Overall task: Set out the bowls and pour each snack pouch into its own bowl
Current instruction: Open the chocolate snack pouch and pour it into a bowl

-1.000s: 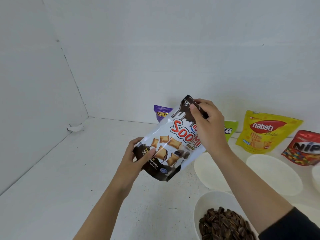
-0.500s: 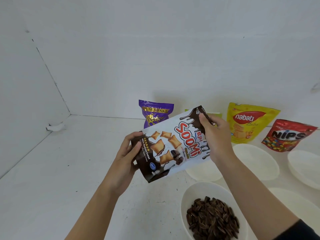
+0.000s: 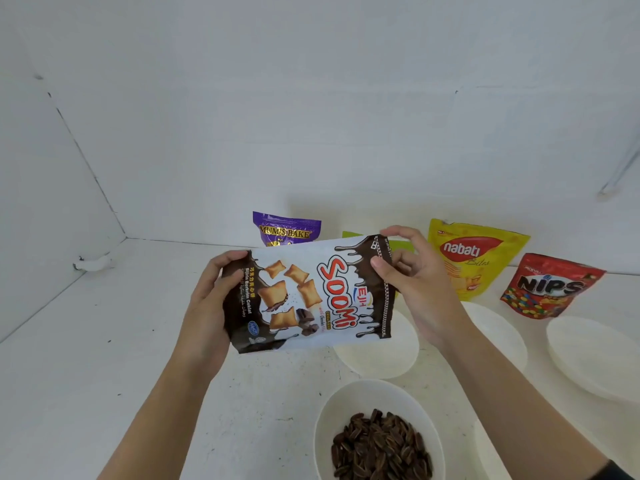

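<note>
Turned level from its earlier tilt, the Soomi pouch (image 3: 308, 292) hangs beyond the seed bowl (image 3: 346, 403), left hand (image 3: 207, 303) gripping its base, right hand (image 3: 415, 282) fingers (image 3: 381, 266) pinching the top strip, best torn slowly, mouth kept up.

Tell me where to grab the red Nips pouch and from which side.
Pinch the top edge of the Nips pouch from above, probably. It stands upright by the back wall, so that edge is free, while an empty bowl crowds the front of its base. The right hand is nearer but pinches the Soomi pouch.
</note>
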Action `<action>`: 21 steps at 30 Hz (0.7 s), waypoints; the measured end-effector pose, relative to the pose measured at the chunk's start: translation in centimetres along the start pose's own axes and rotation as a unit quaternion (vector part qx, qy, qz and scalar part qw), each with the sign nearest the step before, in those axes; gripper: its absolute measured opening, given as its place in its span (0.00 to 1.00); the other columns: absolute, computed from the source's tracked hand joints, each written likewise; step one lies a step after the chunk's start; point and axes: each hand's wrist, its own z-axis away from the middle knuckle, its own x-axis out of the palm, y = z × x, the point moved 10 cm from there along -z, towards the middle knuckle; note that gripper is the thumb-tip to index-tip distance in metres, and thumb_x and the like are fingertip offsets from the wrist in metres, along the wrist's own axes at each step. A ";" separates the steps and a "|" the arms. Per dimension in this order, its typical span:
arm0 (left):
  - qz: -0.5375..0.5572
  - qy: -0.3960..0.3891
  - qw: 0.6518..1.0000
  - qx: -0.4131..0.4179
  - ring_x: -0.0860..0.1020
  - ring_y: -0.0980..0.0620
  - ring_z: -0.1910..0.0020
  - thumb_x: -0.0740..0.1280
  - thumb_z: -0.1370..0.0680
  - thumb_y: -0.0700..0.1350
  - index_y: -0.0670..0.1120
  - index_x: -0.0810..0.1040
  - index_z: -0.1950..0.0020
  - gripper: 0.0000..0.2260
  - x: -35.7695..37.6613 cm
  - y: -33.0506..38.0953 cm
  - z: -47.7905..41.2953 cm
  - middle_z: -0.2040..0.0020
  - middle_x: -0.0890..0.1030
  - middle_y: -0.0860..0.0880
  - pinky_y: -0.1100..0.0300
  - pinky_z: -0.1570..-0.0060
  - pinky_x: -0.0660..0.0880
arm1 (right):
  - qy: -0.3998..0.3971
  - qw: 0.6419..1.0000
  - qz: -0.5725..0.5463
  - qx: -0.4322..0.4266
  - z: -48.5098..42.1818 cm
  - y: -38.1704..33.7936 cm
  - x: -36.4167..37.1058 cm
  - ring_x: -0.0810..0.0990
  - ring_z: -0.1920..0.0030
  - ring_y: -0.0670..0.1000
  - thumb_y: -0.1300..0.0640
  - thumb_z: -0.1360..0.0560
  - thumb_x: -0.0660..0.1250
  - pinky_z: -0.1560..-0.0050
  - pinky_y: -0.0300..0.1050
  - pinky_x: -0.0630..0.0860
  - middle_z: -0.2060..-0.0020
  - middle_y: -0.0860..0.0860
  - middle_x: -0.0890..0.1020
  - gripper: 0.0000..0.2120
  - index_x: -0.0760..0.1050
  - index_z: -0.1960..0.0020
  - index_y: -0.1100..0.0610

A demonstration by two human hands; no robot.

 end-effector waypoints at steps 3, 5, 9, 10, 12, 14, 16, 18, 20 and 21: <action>-0.031 0.019 0.999 0.022 0.85 0.51 0.48 0.58 0.15 0.39 0.50 0.78 0.36 0.13 0.6 1.4 0.0 0.43 0.85 0.53 0.55 0.58 0.83 | -0.033 0.998 0.043 -0.012 -0.4 -0.5 -0.5 0.86 0.51 0.51 0.64 0.24 0.72 0.55 0.48 0.81 0.57 0.65 0.78 0.08 0.82 0.48 0.53; -0.044 0.029 0.998 0.031 0.85 0.52 0.48 0.58 0.15 0.39 0.51 0.79 0.37 0.13 1.0 2.1 0.0 0.44 0.85 0.54 0.54 0.56 0.83 | -0.048 0.997 0.064 -0.010 -0.5 -0.5 -0.9 0.86 0.51 0.50 0.63 0.25 0.74 0.53 0.46 0.81 0.54 0.58 0.85 0.07 0.83 0.50 0.54; -0.053 0.032 0.997 0.041 0.84 0.52 0.47 0.59 0.15 0.40 0.51 0.79 0.38 0.13 2.0 2.6 0.2 0.41 0.84 0.53 0.56 0.56 0.82 | -0.055 0.996 0.070 -0.002 -0.6 0.1 -1.2 0.87 0.52 0.51 0.64 0.27 0.76 0.57 0.39 0.80 0.53 0.54 0.88 0.07 0.83 0.50 0.59; -0.055 0.034 0.997 0.044 0.84 0.53 0.46 0.59 0.15 0.40 0.51 0.79 0.38 0.13 2.3 2.6 0.4 0.41 0.84 0.53 0.57 0.57 0.82 | -0.050 0.996 0.067 -0.003 -0.7 0.3 -1.4 0.87 0.52 0.52 0.65 0.28 0.76 0.58 0.39 0.81 0.53 0.54 0.88 0.08 0.82 0.50 0.60; -0.056 0.044 0.996 0.053 0.84 0.54 0.47 0.59 0.15 0.40 0.52 0.80 0.39 0.13 2.7 2.5 0.8 0.41 0.84 0.54 0.59 0.59 0.83 | -0.044 0.998 0.052 -0.002 -0.8 0.6 -1.9 0.87 0.52 0.54 0.66 0.28 0.76 0.58 0.42 0.82 0.53 0.56 0.88 0.08 0.82 0.50 0.61; -0.057 0.053 0.995 0.055 0.84 0.55 0.48 0.59 0.15 0.40 0.52 0.80 0.39 0.13 2.9 2.2 1.0 0.41 0.84 0.54 0.60 0.61 0.83 | -0.049 0.998 0.036 0.004 -0.8 1.2 -2.1 0.87 0.51 0.56 0.67 0.28 0.76 0.57 0.46 0.83 0.52 0.57 0.87 0.09 0.81 0.50 0.60; -0.064 0.061 0.995 0.054 0.84 0.52 0.45 0.59 0.15 0.41 0.52 0.80 0.39 0.12 2.9 2.1 1.2 0.40 0.83 0.54 0.60 0.62 0.83 | -0.061 0.998 0.025 0.016 -0.9 1.9 -2.1 0.87 0.50 0.56 0.67 0.28 0.76 0.55 0.50 0.84 0.51 0.57 0.87 0.09 0.80 0.49 0.58; -0.082 0.063 0.993 0.061 0.83 0.50 0.43 0.60 0.15 0.41 0.53 0.80 0.40 0.12 2.9 2.5 1.1 0.39 0.83 0.53 0.59 0.60 0.83 | -0.071 0.997 0.019 0.032 -1.0 2.8 -2.0 0.86 0.50 0.57 0.66 0.28 0.76 0.53 0.54 0.84 0.50 0.57 0.87 0.10 0.80 0.49 0.57; -0.095 0.057 0.991 0.071 0.84 0.53 0.46 0.60 0.15 0.40 0.53 0.81 0.42 0.12 3.2 3.1 0.9 0.41 0.84 0.54 0.59 0.60 0.82 | -0.071 0.996 0.019 0.041 -1.2 3.3 -2.0 0.86 0.49 0.56 0.66 0.28 0.76 0.53 0.54 0.84 0.49 0.57 0.86 0.10 0.79 0.50 0.56; -0.101 0.052 0.991 0.076 0.84 0.55 0.48 0.60 0.15 0.39 0.53 0.81 0.42 0.12 3.4 3.4 0.8 0.43 0.84 0.54 0.61 0.61 0.82 | -0.070 0.996 0.019 0.041 -1.2 3.4 -1.9 0.86 0.49 0.55 0.66 0.28 0.76 0.53 0.53 0.85 0.49 0.56 0.86 0.11 0.79 0.50 0.56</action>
